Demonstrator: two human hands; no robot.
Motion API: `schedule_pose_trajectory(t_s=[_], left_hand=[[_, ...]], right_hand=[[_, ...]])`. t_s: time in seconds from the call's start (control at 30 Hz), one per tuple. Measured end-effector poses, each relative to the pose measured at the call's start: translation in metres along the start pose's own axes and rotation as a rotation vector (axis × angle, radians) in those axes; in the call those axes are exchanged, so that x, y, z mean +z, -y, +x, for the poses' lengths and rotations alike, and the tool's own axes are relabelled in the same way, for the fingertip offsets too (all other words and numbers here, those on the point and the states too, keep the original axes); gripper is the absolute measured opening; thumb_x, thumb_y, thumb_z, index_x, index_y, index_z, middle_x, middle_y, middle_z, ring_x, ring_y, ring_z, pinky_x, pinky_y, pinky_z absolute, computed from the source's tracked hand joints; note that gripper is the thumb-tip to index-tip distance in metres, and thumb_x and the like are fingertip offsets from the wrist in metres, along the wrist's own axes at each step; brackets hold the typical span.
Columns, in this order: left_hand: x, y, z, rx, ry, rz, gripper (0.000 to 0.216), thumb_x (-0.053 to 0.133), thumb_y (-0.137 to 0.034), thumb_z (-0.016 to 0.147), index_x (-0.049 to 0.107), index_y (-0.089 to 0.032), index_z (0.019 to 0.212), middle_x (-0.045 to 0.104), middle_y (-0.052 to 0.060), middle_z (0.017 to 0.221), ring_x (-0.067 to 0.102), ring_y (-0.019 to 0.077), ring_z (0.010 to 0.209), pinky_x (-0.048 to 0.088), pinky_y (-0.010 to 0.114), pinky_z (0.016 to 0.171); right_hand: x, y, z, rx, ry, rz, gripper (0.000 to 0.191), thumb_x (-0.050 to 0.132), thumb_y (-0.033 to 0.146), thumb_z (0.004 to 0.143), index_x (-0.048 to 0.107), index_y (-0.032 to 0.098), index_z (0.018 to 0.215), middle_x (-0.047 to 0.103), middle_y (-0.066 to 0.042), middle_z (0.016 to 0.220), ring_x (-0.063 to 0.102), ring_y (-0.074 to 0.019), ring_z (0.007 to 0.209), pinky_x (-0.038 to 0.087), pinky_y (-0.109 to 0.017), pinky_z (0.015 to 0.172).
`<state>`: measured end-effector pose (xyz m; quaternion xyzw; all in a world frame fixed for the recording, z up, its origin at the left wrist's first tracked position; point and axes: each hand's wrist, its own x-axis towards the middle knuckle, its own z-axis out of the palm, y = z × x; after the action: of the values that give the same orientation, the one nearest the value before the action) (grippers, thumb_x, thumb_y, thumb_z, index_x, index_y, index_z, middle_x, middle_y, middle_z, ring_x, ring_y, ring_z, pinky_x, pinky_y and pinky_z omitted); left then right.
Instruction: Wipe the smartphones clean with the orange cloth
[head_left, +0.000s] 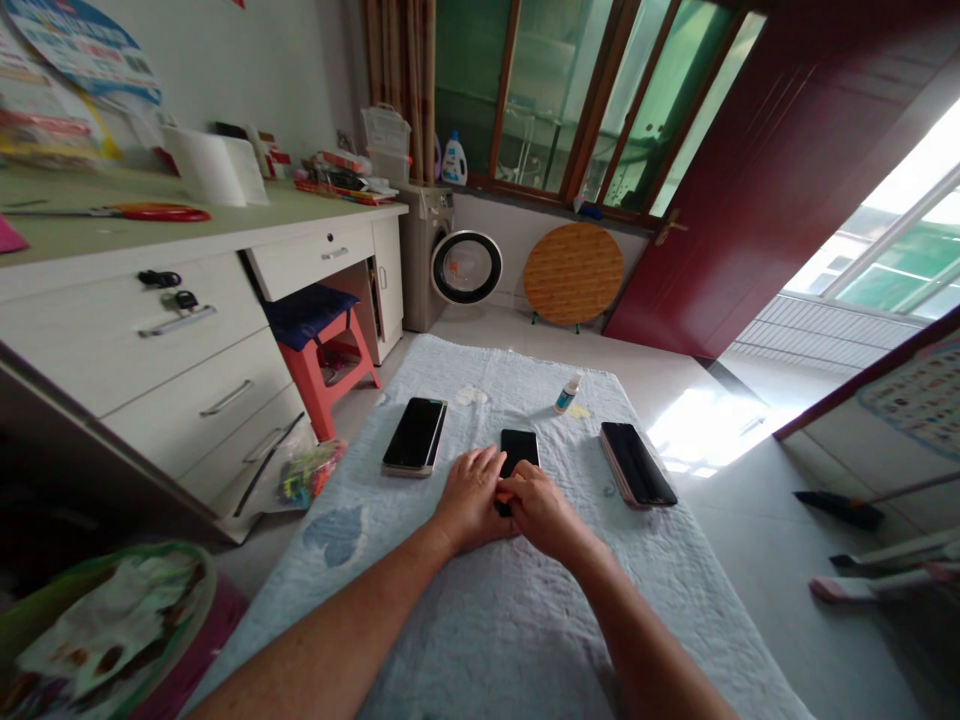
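Observation:
A black smartphone point(519, 446) lies screen up on the light blue cloth, partly covered by both hands. My left hand point(472, 498) is against its left side, fingers along the edge and thumb near the lower end, gripping it. My right hand point(546, 508) is closed over the phone's lower part, its fingers around a small orange thing point(507, 494) that is mostly hidden. Another dark-screened smartphone point(415, 435) lies to the left. On the right is a third phone point(637, 463), with a pinkish edge. A small spray bottle point(568, 393) stands beyond the middle phone.
The patterned cloth point(465, 640) covers the table before me. To the left are a bin point(214, 600) with rubbish, a red stool point(319, 365) and a white desk point(180, 345). Farther back are an open washing machine point(427, 220) and a round wooden tabletop point(574, 275).

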<state>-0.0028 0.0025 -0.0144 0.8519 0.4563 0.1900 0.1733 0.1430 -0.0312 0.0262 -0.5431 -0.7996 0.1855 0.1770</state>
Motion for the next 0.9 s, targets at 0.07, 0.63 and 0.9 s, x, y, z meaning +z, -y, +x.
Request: schedule_pose_trajectory(t_s=[0.07,0.63,0.9], left_hand=[[-0.001,0.000,0.000,0.000,0.007,0.003,0.092,0.070,-0.057,0.060,0.044,-0.012,0.136,0.042,0.018,0.145,0.035,0.0355,0.134,0.026,0.046,0.113],[-0.010,0.000,0.003,-0.010,0.104,0.006,0.100,0.074,-0.056,0.055,0.042,-0.012,0.139,0.038,0.018,0.148,0.034,0.0368,0.135,0.025,0.048,0.113],[-0.010,0.001,0.003,-0.004,0.133,0.029,0.111,0.078,-0.057,0.047,0.038,-0.012,0.141,0.033,0.020,0.150,0.030,0.0384,0.137,0.022,0.049,0.113]], right_hand=[[0.000,0.001,0.000,-0.002,0.004,-0.007,0.022,0.050,0.006,0.084,0.069,0.017,0.080,0.051,-0.003,0.082,0.047,-0.0132,0.079,0.034,-0.024,0.073],[-0.013,0.006,-0.006,-0.019,0.170,0.051,0.023,0.050,0.005,0.079,0.070,0.018,0.080,0.053,-0.002,0.083,0.050,-0.0125,0.080,0.035,-0.022,0.071],[-0.014,0.006,-0.009,-0.020,0.193,0.053,0.024,0.051,0.005,0.078,0.071,0.018,0.083,0.054,-0.002,0.083,0.050,-0.0116,0.077,0.035,-0.021,0.070]])
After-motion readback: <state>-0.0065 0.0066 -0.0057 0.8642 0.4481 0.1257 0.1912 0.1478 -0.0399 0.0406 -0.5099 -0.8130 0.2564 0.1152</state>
